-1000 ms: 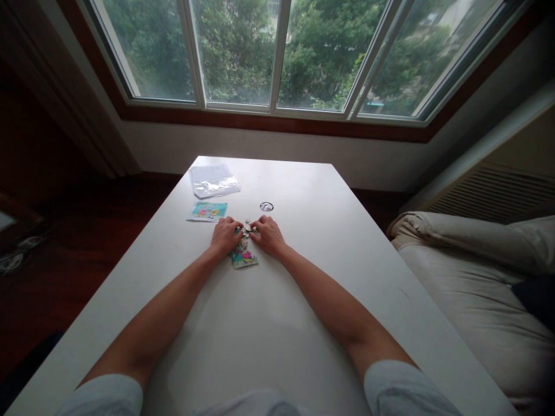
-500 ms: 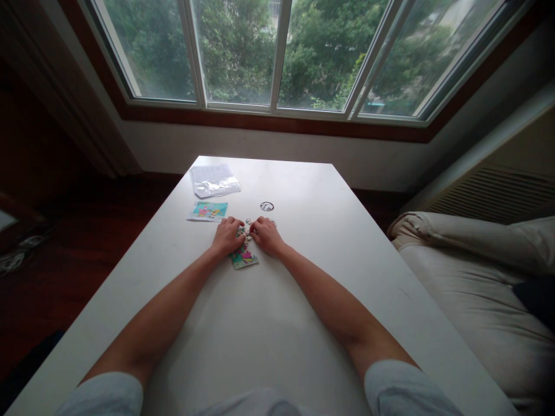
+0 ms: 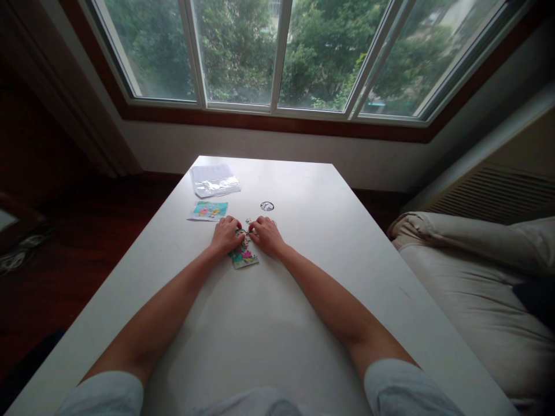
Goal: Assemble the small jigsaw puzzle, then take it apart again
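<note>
A partly assembled jigsaw puzzle [image 3: 245, 257], pink and green, lies on the white table between my hands. My left hand [image 3: 225, 234] rests on its upper left side, with thumb and fingers bent in on the puzzle's edge. My right hand [image 3: 266, 236] is at the upper right, its thumb and fingertips pinched on what looks like a small jigsaw piece, mostly hidden. The two sets of fingertips are close together. Just beyond them sits a loose jigsaw piece [image 3: 248, 221].
A picture sheet [image 3: 210, 210] with a turquoise background lies beyond my left hand. Farther back is a clear plastic bag [image 3: 215, 180]. A round inset [image 3: 267, 206] marks the white table [image 3: 312, 202]. At the right stands a beige sofa [image 3: 451, 266].
My right fingertips have shifted slightly left and down, over the upper part of the puzzle. My left hand has moved very little.
</note>
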Tool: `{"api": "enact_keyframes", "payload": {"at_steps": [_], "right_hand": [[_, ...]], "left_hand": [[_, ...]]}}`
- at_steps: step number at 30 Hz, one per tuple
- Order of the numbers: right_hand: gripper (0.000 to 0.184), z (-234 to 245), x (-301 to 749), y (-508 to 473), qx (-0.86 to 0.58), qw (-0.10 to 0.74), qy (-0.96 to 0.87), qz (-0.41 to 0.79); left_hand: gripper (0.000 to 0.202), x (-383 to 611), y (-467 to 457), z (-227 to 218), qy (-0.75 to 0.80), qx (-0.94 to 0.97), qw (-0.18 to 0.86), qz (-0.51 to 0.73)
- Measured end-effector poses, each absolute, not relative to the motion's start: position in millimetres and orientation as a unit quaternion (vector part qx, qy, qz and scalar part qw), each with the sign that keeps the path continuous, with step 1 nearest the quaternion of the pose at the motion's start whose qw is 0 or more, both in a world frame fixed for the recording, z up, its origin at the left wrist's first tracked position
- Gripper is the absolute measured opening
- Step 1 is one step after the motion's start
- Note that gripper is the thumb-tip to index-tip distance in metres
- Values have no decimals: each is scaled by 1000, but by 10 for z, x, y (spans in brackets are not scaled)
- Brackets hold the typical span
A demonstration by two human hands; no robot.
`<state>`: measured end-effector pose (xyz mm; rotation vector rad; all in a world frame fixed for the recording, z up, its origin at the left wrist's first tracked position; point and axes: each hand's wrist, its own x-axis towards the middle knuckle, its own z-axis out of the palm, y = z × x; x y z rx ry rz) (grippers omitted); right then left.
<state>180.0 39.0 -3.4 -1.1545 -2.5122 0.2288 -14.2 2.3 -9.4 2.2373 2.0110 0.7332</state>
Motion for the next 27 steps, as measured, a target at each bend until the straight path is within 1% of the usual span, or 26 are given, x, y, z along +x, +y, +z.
{"api": "enact_keyframes", "payload": {"at_steps": [4, 9, 16, 21, 24, 27], "right_hand": [[18, -4, 1801, 413, -407, 158, -894, 99], [17, -8, 1793, 424, -418, 135, -891, 112], [17, -51, 1807, 411, -420, 150, -887, 121], [19, -71, 1797, 405, -423, 167, -883, 119], [16, -75, 1791, 405, -418, 177, -885, 104], [16, -72, 1786, 400, -412, 175, -889, 94]], "left_hand": [[18, -129, 8, -98, 639, 729, 31, 244], [28, -85, -29, -82, 635, 723, 27, 270], [25, -178, 18, -63, 673, 668, 9, 316], [23, -210, 37, -82, 684, 667, 21, 295], [20, -165, 18, -62, 665, 695, 31, 272], [22, -126, -6, -32, 644, 722, 36, 252]]}}
